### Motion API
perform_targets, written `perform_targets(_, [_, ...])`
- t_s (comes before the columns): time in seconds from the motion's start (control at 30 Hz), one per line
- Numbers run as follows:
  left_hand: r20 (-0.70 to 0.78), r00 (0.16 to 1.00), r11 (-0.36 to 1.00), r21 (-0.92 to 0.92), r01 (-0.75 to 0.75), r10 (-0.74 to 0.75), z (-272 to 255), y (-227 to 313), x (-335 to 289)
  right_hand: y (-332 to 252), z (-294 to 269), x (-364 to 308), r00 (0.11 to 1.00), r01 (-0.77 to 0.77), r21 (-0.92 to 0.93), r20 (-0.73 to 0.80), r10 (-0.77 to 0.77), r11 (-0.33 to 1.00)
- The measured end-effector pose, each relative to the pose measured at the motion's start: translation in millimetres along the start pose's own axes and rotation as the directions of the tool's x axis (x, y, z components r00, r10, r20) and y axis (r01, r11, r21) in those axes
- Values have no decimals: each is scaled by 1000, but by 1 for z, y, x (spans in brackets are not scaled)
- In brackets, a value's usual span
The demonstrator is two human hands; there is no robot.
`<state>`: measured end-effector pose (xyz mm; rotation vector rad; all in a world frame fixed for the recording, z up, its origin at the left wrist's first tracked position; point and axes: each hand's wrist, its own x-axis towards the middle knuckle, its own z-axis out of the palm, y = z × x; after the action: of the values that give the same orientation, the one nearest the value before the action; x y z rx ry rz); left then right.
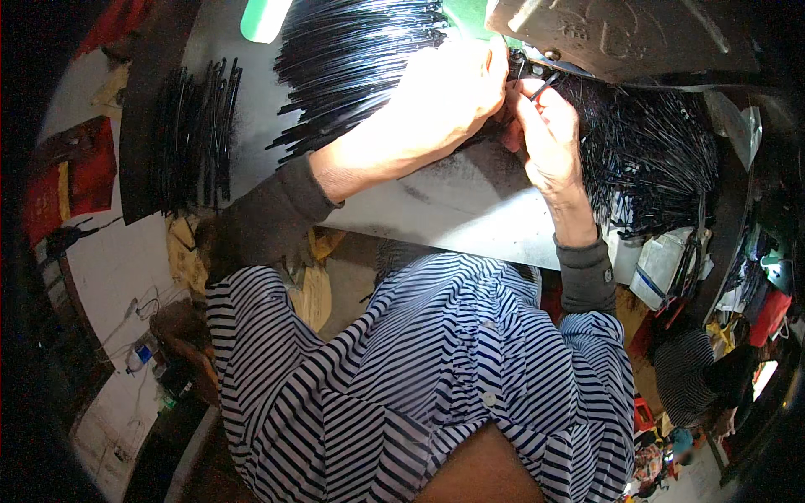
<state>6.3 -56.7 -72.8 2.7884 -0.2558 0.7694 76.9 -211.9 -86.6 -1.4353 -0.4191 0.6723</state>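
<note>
My left hand (461,80) is closed at the front of the machine, under bright light. Its fingertips are turned away from view, so what they hold is hidden. Close beside it, my right hand (551,134) pinches a thin black wire (545,86) between thumb and fingers. Both hands meet just below the machine's lower edge. Under my left forearm, a thick bundle of black wires (344,71) lies spread on the pale worktable (436,210). A tangled heap of black wires (650,155) lies to the right of my right hand.
The grey metal machine (620,38) overhangs the table at the upper right. A bright green-and-white lamp (264,18) hangs at the top. A smaller bundle of black wires (201,134) lies at the left edge. Another person in a striped top (683,360) is at the far right.
</note>
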Motion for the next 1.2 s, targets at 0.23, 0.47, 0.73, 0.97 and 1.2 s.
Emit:
perform_targets(0.23, [738, 527, -55, -601, 797, -422, -33, 8, -33, 2, 10, -9, 999, -1, 321, 41, -13, 947])
perform_targets(0.47, [818, 489, -344, -572, 744, -303, -39, -17, -38, 2, 12, -8, 993, -19, 194, 117, -4, 981])
perform_targets(0.73, [818, 517, -311, -574, 757, -251, -50, -26, -51, 9, 23, 1, 998, -31, 361, 63, 9, 932])
perform_targets(0.97, [753, 571, 149, -555, 818, -327, -67, -26, -45, 6, 25, 10, 994, -43, 352, 113, 3, 935])
perform_targets(1.2, [669, 613, -518, -731, 443, -420, -38, -26, -68, 8, -10, 6, 995, 58, 636, -98, 7, 769])
